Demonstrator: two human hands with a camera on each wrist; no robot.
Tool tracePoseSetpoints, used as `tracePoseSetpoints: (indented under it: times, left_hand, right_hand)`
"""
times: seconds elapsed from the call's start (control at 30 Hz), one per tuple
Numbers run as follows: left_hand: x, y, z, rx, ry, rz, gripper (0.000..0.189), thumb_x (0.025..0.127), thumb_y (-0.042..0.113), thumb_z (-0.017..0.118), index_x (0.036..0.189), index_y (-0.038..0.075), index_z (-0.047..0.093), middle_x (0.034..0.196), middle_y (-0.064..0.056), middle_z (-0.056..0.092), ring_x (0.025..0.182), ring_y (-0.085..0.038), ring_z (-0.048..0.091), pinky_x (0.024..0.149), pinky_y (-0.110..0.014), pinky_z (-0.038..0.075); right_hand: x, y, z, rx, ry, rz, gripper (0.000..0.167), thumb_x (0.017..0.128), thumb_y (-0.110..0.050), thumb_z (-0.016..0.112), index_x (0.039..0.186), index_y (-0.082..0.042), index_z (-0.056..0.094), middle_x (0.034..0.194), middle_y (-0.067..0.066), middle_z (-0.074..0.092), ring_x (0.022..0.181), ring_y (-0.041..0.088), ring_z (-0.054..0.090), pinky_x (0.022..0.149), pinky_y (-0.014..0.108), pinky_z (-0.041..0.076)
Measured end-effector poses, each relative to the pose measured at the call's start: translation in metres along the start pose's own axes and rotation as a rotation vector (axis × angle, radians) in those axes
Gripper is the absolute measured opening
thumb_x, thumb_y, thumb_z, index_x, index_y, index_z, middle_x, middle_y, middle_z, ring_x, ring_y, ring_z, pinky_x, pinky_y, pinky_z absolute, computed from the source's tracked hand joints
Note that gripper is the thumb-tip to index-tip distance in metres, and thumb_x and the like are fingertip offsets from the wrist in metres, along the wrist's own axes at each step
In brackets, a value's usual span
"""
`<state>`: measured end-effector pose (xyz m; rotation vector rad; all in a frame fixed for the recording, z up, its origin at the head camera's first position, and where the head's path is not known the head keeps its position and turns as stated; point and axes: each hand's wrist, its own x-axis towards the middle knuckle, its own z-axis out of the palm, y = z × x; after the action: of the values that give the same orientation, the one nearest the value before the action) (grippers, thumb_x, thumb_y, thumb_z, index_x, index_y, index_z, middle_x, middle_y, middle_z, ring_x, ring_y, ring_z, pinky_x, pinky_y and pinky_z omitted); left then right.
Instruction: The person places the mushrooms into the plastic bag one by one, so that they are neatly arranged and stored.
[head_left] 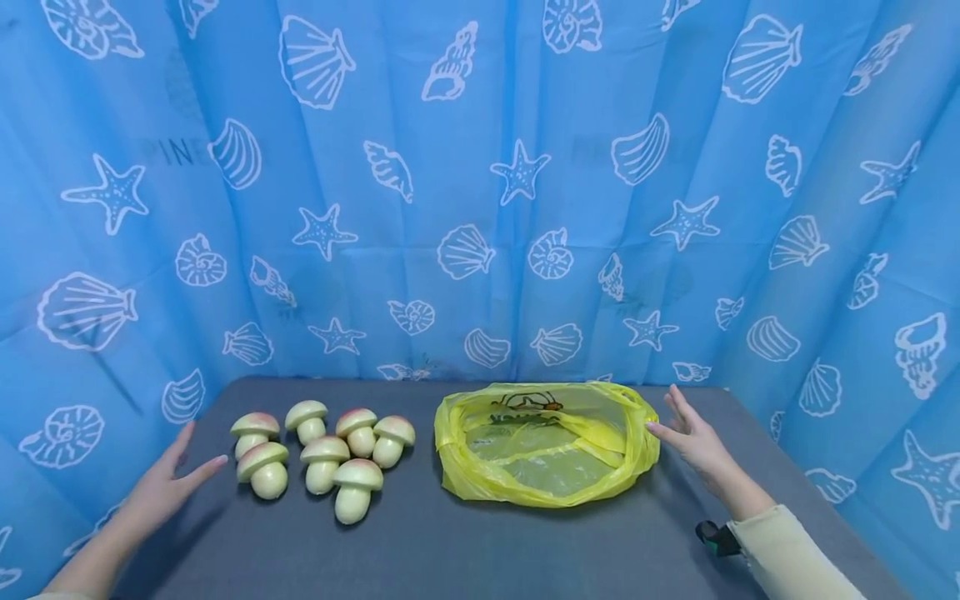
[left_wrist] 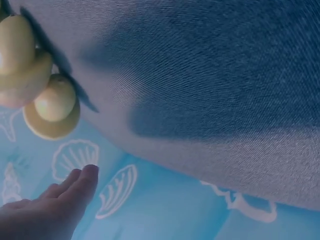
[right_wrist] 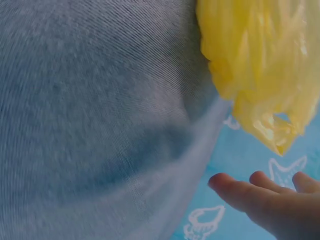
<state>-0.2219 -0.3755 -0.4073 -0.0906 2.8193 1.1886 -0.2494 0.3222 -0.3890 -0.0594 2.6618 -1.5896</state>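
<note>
Flanking mushrooms (head_left: 325,454) and bag (head_left: 551,458): spread fingers (head_left: 684,412)

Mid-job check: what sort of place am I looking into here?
Probably a staged tabletop workspace, not an ordinary room: a shell-print blue curtain hangs behind and along both sides of a grey table, where seven mushroom-shaped pieces lie grouped beside an open yellow bag.

1 cream right sleeve (head_left: 797,557), black wrist camera (head_left: 717,539) (green-tinged), pale left cuff (head_left: 62,596)

Yellow bag (head_left: 487,483), pale mushrooms (head_left: 326,450) tinged perhaps pink, blue shell-print curtain (head_left: 480,200)
</note>
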Motion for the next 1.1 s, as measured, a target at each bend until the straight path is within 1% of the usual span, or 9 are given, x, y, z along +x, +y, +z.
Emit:
tracePoseSetpoints:
  times: [0.2,0.37,0.5,0.57,0.7,0.77,0.83,0.93,1.1]
  left_hand:
    - [0.002,-0.005,-0.001,-0.054,0.015,-0.025,0.101,0.099,0.05,0.05,0.145,0.0,-0.024,0.147,-0.043,-0.007,0.129,-0.065,0.011,0.1,-0.069,0.028]
    - [0.006,-0.003,0.0,-0.101,-0.008,-0.07,0.1,0.099,0.05,0.049,0.146,0.0,-0.023,0.147,-0.044,-0.001,0.133,-0.061,0.007,0.1,-0.067,0.031]
    - [0.008,-0.002,0.002,-0.158,-0.023,-0.098,0.098,0.1,0.049,0.048,0.147,0.0,-0.022,0.148,-0.043,0.0,0.134,-0.06,0.008,0.096,-0.064,0.038]
    - [0.009,-0.002,0.003,-0.191,-0.031,-0.115,0.097,0.1,0.049,0.048,0.148,0.001,-0.021,0.149,-0.041,-0.001,0.134,-0.059,0.008,0.096,-0.063,0.04]
    - [0.01,-0.004,0.004,-0.231,-0.034,-0.148,0.097,0.099,0.052,0.047,0.148,0.001,-0.019,0.15,-0.039,-0.001,0.135,-0.057,0.017,0.096,-0.06,0.041]
    - [0.009,-0.006,0.004,-0.243,-0.027,-0.16,0.098,0.099,0.054,0.047,0.149,0.0,-0.018,0.151,-0.039,0.0,0.134,-0.055,0.022,0.095,-0.059,0.042]
    - [0.009,-0.006,0.003,-0.25,-0.021,-0.164,0.098,0.098,0.055,0.047,0.149,0.0,-0.017,0.151,-0.039,0.001,0.133,-0.054,0.025,0.094,-0.058,0.043]
    - [0.009,-0.005,0.003,-0.249,-0.01,-0.164,0.099,0.097,0.056,0.048,0.15,0.001,-0.015,0.151,-0.038,0.002,0.134,-0.054,0.025,0.095,-0.057,0.043]
    - [0.011,-0.001,0.006,-0.24,0.01,-0.141,0.097,0.098,0.052,0.049,0.151,0.001,-0.014,0.152,-0.037,0.003,0.133,-0.054,0.026,0.097,-0.06,0.04]
  right_hand:
    - [0.012,0.005,0.012,0.059,0.005,0.045,0.091,0.1,-0.022,0.056,0.152,-0.017,-0.019,0.158,0.023,-0.012,0.139,0.055,0.001,0.107,0.067,0.015]
    - [0.019,0.007,0.022,0.036,0.005,0.017,0.088,0.1,-0.018,0.057,0.153,-0.012,-0.013,0.158,0.024,-0.009,0.141,0.049,-0.007,0.112,0.061,0.009]
    - [0.024,0.008,0.026,0.027,0.024,0.027,0.082,0.1,-0.017,0.057,0.155,-0.01,-0.003,0.158,0.024,-0.007,0.142,0.048,-0.006,0.113,0.059,0.01]
    - [0.026,0.008,0.026,0.028,0.027,0.037,0.078,0.1,-0.016,0.056,0.156,-0.01,0.003,0.158,0.024,-0.006,0.142,0.048,-0.005,0.113,0.059,0.012]
    - [0.029,0.009,0.027,0.025,0.014,0.044,0.07,0.099,-0.011,0.057,0.155,-0.005,0.015,0.158,0.025,-0.006,0.141,0.051,-0.005,0.112,0.059,0.013]
    - [0.031,0.008,0.027,0.03,0.0,0.036,0.068,0.098,-0.009,0.057,0.154,-0.003,0.018,0.158,0.026,-0.007,0.14,0.051,-0.007,0.112,0.06,0.013]
    - [0.031,0.007,0.027,0.037,-0.01,0.021,0.068,0.097,-0.007,0.058,0.153,-0.002,0.02,0.158,0.027,-0.007,0.14,0.051,-0.007,0.112,0.061,0.014]
    - [0.031,0.007,0.026,0.049,-0.019,0.004,0.068,0.097,-0.005,0.058,0.153,-0.001,0.02,0.157,0.027,-0.007,0.14,0.051,-0.008,0.111,0.061,0.015]
    - [0.03,0.01,0.024,0.054,-0.02,0.019,0.069,0.097,-0.006,0.058,0.153,-0.001,0.018,0.158,0.027,-0.007,0.14,0.052,-0.007,0.111,0.06,0.017]
